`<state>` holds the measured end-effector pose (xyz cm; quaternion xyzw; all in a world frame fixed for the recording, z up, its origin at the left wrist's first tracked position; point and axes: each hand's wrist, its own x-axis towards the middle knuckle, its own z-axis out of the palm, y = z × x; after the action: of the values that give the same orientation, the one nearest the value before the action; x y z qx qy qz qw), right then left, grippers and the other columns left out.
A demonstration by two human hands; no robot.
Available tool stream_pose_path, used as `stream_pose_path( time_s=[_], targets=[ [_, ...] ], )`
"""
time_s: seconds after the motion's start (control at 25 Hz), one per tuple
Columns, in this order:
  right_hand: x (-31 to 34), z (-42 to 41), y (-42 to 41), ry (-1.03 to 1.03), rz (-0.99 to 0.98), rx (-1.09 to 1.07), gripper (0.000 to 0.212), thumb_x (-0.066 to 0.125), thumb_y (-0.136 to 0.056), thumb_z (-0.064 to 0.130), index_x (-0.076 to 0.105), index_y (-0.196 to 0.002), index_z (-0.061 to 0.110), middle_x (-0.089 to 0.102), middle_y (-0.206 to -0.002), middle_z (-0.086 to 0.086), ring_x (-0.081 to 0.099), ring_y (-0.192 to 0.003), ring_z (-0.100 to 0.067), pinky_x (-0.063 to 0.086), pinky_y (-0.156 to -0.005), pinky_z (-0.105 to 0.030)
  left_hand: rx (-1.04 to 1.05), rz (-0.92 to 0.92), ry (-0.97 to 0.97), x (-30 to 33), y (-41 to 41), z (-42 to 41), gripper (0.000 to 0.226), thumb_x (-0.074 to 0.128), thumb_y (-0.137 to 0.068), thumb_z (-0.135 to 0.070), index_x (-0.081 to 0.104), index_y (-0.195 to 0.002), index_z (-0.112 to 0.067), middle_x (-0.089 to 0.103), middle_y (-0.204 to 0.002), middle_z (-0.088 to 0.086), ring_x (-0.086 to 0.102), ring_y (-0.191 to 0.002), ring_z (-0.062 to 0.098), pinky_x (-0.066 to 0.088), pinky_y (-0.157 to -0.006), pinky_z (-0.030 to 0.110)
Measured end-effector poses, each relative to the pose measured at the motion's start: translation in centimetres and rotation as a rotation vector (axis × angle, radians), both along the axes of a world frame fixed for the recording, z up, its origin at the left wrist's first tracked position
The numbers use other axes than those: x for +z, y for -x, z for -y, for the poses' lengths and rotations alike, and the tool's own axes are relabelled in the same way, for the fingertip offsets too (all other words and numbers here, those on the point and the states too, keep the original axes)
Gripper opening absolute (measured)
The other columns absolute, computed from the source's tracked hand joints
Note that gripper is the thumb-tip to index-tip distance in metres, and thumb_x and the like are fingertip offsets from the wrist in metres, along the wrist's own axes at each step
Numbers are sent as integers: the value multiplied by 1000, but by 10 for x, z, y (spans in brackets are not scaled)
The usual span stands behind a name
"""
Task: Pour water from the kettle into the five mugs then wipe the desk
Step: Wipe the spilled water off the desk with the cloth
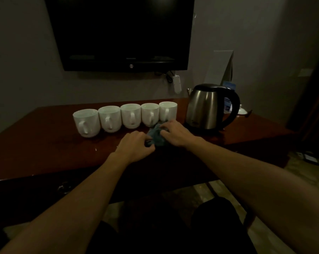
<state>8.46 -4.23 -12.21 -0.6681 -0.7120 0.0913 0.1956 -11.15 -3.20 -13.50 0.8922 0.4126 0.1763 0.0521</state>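
Together both hands bunch the cloth; kettle handle points right

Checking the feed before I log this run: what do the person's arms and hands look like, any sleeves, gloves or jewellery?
Both forearms are bare from the bottom of the frame to the wrists, with no sleeve showing. The left hand and right hand wear no gloves. No watch, bracelet or ring is visible, though the dim light could hide a thin one. No cables or markings show on either arm.
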Motion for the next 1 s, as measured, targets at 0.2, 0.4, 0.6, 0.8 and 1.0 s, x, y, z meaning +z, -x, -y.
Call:
stream_pose_path(
  time_s=[0.2,0.4,0.6,0.8,1.0],
  targets=[
    [-25,-8,-7,139,243,32,59,26,-101,55,17,-156,35,25,-162,-2,17,-150,-27,14,-119,-55,6,-46,-11,9,1,-9,43,51,-87,-44,67,-122,-25,69,-109,-1,64,-91,16,53,-84,40],
    [-7,-2,-27,199,329,72,59,34,-101,54,29,-153,28,35,-158,-8,27,-146,-33,17,-118,-55,-45,-110,85,18,-25,-21,39,49,-89,-45,62,-123,-28,65,-105,-1,59,-82,11,54,-79,38],
    [19,-26,-29,412,251,184,38,56,-92,52,55,-119,26,63,-115,-4,62,-101,-23,50,-93,-42,-172,-238,91,25,-46,-43,20,57,-86,-44,59,-101,-32,61,-100,-6,59,-87,12,45,-74,31],
    [23,-44,-23,554,272,148,42,57,-93,45,52,-131,27,61,-119,-5,62,-99,-23,52,-93,-43,-251,-255,114,18,-50,-71,38,58,-83,-48,62,-117,-32,53,-123,-8,55,-99,10,49,-87,36],
    [24,-36,-20,494,250,131,64,56,-94,46,34,-151,27,43,-144,-9,45,-130,-30,41,-106,-42,-254,-320,194,22,-55,-89,37,60,-83,-49,64,-115,-31,58,-116,-8,58,-96,12,52,-79,33]
  ],
)
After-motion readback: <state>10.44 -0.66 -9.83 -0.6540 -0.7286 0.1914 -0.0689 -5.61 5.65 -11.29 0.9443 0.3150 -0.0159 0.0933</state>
